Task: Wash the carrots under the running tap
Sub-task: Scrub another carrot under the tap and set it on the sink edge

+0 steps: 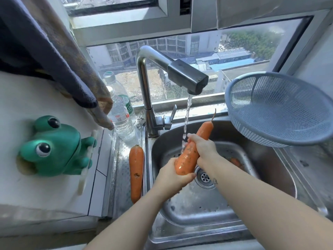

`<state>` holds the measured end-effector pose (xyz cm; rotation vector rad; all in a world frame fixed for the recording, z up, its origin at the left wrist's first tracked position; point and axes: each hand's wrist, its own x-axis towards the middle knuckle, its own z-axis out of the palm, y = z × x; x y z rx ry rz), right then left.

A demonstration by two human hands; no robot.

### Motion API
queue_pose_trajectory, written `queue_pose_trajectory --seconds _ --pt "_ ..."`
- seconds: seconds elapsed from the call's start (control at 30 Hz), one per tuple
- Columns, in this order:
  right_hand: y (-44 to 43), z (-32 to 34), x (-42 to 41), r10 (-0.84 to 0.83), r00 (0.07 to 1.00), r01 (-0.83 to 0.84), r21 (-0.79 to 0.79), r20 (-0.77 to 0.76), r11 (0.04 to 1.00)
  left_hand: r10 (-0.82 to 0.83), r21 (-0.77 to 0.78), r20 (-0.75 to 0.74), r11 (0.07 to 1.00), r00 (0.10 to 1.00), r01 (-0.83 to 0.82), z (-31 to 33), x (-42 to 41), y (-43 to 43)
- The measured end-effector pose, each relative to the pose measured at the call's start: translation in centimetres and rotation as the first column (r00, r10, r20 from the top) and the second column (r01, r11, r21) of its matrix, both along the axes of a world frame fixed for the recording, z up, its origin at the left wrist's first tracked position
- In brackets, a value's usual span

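Observation:
A large wet carrot (pixel 189 156) is held slantwise over the steel sink (pixel 270 159), its thin tip pointing up and away. My left hand (pixel 173 177) grips its thick lower end. My right hand (pixel 203 150) wraps around its middle. Water streams from the square tap spout (pixel 189 78) and hits the carrot just left of my right hand. A second carrot (pixel 136 170) lies on the ledge left of the sink. Another orange piece (pixel 235 161) shows in the basin behind my right forearm, mostly hidden.
A blue plastic colander (pixel 281 109) leans on the sink's right rim. Two water bottles (pixel 122 114) stand left of the tap. A green frog holder (pixel 54 147) sticks to the left wall, under a hanging cloth (pixel 63 60). The drain (pixel 205 177) is open.

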<state>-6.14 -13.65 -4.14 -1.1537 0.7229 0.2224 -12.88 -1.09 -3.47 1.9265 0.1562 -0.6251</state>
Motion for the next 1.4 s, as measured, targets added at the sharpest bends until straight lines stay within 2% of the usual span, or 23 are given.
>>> queue_pose_trajectory --seconds 0.07,0.13,0.2,0.27,0.33,0.4,0.5,0.6,0.67,0.73,0.8,0.9,0.97,1.13,1.27,1.33,1.4 --pt "0.7 -0.4 -0.4 -0.020 1.000 0.020 -0.067 0.003 0.998 0.045 0.085 0.051 0.995 0.998 -0.049 0.2 -0.3 -0.3" --pt "1.6 -0.7 -1.2 -0.006 1.000 0.004 -0.136 -0.011 0.991 0.058 0.078 0.019 0.995 0.998 -0.059 0.7 -0.2 -0.2" --pt "2.3 -0.7 -2.3 0.022 1.000 -0.022 -0.034 0.010 0.999 0.038 0.066 -0.048 0.997 0.998 -0.034 1.4 0.0 0.4" --pt "2.8 -0.6 -3.4 0.047 0.998 -0.054 0.145 0.052 0.988 0.011 0.040 -0.137 0.999 0.991 -0.006 2.2 0.4 1.1" --pt "3.2 -1.0 -3.9 0.047 0.998 -0.056 0.234 0.046 0.971 -0.007 0.050 -0.187 0.999 0.982 0.016 2.7 0.6 1.3" --pt "3.4 -1.4 -3.6 -0.007 1.000 0.014 0.248 -0.028 0.969 -0.033 0.175 -0.125 0.983 0.992 0.054 3.1 0.6 0.8" --pt "3.3 -1.0 -2.4 -0.063 0.987 0.109 0.337 -0.146 0.935 -0.140 0.476 0.096 0.876 0.985 0.078 3.6 0.3 0.1" --pt "3.1 -0.6 -1.8 -0.049 0.989 0.102 0.406 -0.140 0.908 -0.213 0.562 0.150 0.822 0.965 0.094 3.6 0.5 0.2" --pt "3.2 -0.7 -2.1 -0.049 0.995 0.078 0.400 -0.084 0.913 -0.163 0.478 0.075 0.872 0.984 0.108 3.6 1.2 0.6" --pt "3.1 -0.8 -2.6 -0.033 0.999 0.026 0.382 0.013 0.924 -0.082 0.259 -0.063 0.961 0.995 0.096 3.8 2.0 1.1" --pt "2.6 -0.7 -3.0 0.027 0.996 -0.062 0.438 0.085 0.897 -0.021 0.085 -0.200 0.996 0.980 0.039 4.1 2.2 1.4" --pt "1.8 -0.8 -3.0 0.058 0.996 -0.083 0.538 0.063 0.839 0.025 -0.078 -0.366 0.995 0.930 -0.057 4.2 1.6 1.4" --pt "1.9 -1.0 -2.7 0.031 0.999 -0.023 0.551 -0.006 0.834 0.004 -0.096 -0.392 0.994 0.920 -0.045 4.1 1.2 1.0" --pt "2.3 -1.7 -2.0 -0.023 0.991 0.081 0.454 -0.131 0.887 -0.069 0.201 -0.175 0.974 0.982 0.104 4.5 0.6 -0.1" --pt "2.4 -1.3 -1.3 -0.038 0.986 0.090 0.332 -0.160 0.939 -0.225 0.565 0.074 0.813 0.972 0.145 4.2 0.7 -0.1" --pt "2.3 -1.4 -1.2 -0.057 0.989 0.082 0.194 -0.134 0.978 -0.294 0.659 0.138 0.741 0.946 0.134 4.0 0.8 -0.2" --pt "2.2 -1.2 -1.6 -0.042 0.995 0.049 0.089 -0.086 0.995 -0.323 0.679 0.158 0.722 0.933 0.135 3.9 1.0 -0.2"
